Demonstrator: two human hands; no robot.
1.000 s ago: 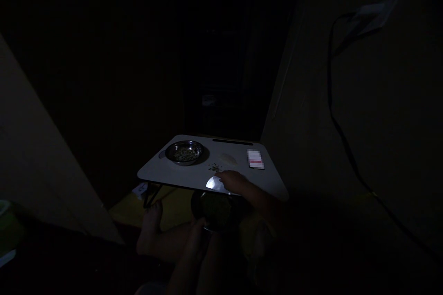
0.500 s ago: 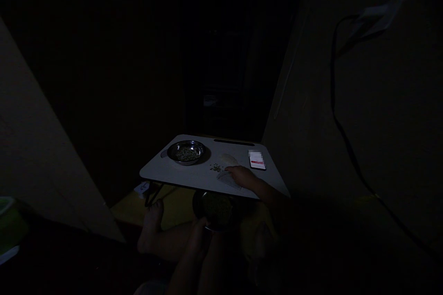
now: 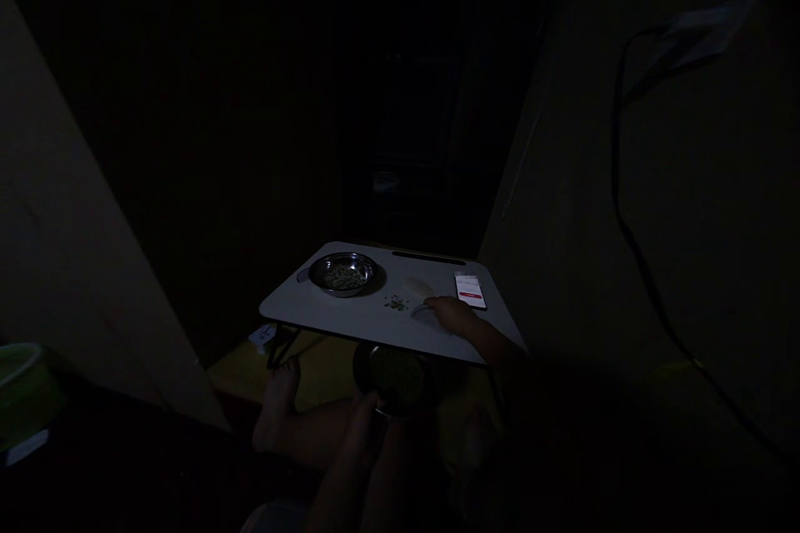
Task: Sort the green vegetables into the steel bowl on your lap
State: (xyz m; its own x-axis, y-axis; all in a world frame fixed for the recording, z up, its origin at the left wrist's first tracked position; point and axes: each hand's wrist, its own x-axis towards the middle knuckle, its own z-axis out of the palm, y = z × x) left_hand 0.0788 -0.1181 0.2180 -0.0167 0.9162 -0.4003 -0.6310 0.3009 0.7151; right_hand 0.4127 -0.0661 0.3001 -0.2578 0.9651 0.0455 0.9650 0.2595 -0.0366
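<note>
The scene is very dark. My left hand (image 3: 362,418) grips the near rim of a wide metal bowl (image 3: 382,412) that rests by my lap, below the table's front edge; small greenish pieces (image 3: 395,375) fill it. Over the white folding table (image 3: 350,325) my right hand (image 3: 455,315) reaches in from the right, its fingers drawn together; what they hold, if anything, is too dark to make out. A few small loose pieces (image 3: 396,302) lie just left of its fingertips, beside a pale patch (image 3: 417,288). Shadow falls under that hand.
A shiny steel bowl (image 3: 343,275) with pale small pieces stands at the table's left. A lit phone (image 3: 469,291) lies on the right. A black cable (image 3: 616,158) hangs along the right wall. On the floor at left is a green tub (image 3: 28,391).
The view has shifted slightly, moving everything a little to the right. My right hand stays by the loose pieces, with its shadow looking smaller. My left hand keeps hold of the bowl.
</note>
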